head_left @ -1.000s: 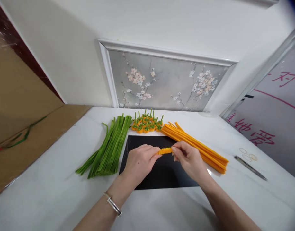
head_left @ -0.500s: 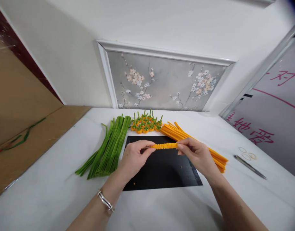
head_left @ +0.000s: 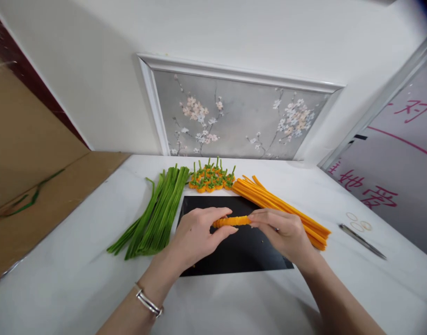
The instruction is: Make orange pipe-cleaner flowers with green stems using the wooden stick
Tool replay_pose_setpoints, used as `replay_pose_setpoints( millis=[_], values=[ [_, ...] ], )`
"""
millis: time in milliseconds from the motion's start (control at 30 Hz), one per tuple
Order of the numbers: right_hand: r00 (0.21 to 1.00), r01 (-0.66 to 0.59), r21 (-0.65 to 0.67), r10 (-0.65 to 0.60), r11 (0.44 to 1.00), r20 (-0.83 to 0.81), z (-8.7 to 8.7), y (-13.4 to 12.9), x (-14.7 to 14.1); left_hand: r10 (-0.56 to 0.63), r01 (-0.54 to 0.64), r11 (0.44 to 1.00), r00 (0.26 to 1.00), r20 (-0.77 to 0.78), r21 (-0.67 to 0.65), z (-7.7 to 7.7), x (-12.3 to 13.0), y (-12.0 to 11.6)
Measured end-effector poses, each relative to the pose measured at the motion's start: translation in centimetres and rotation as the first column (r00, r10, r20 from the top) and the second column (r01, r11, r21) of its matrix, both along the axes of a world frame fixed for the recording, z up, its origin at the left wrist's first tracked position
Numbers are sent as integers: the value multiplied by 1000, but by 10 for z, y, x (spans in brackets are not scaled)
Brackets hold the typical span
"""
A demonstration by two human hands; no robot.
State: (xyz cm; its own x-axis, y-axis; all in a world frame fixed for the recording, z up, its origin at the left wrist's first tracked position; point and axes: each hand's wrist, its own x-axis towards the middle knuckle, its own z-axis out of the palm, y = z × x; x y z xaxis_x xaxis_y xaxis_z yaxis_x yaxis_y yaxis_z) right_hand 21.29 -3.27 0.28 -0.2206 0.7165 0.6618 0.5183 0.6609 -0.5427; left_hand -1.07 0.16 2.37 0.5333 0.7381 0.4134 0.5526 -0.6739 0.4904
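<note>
A tightly coiled orange pipe cleaner (head_left: 234, 221) is held level above the black mat. My right hand (head_left: 281, 228) pinches its right end between thumb and fingers. Around the coil's left part, my left hand (head_left: 199, 230) has its thumb and index finger spread apart, one above and one below it. Whether its other fingers touch the coil is hidden. The black mat (head_left: 234, 256) lies flat beneath both hands. Straight orange pipe cleaners (head_left: 269, 197) lie in a bundle behind my right hand.
Green pipe cleaners (head_left: 161, 214) lie bundled at left. Several small orange pumpkin-like pieces with green stems (head_left: 211, 179) stand at the back. Tweezers (head_left: 362, 241) and thin rings (head_left: 356, 225) lie at right. A wall rises behind the white table (head_left: 95, 288); cardboard (head_left: 77, 186) borders the left.
My left thumb and index finger have parted and slid rightward along the coil. The coil has come slightly lower and nearer, and my right hand still pinches its end.
</note>
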Motion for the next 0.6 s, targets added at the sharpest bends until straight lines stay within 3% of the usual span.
replay_pose_setpoints(
  millis=[100,200,300,467,533,600],
  values=[
    [999,-42,71,40,997,30,2,-2,-2,-85,83,988,996,-8,-129,2,1,-2],
    [997,-52,101,46,994,53,2,-3,-4,-98,105,976,994,44,-190,0,3,-2],
    [998,-10,37,8,999,67,0,-3,-6,-71,80,992,994,83,-100,-4,7,-2],
    [999,46,6,-46,999,0,0,-3,-7,-22,4,983,995,95,184,-10,10,-3],
    [999,34,45,-34,998,-12,1,-3,-6,-6,-9,988,995,98,154,-10,9,-3],
    [1000,8,74,-8,997,-7,1,-2,-4,5,-6,1000,993,121,12,-9,7,-3]
  ],
)
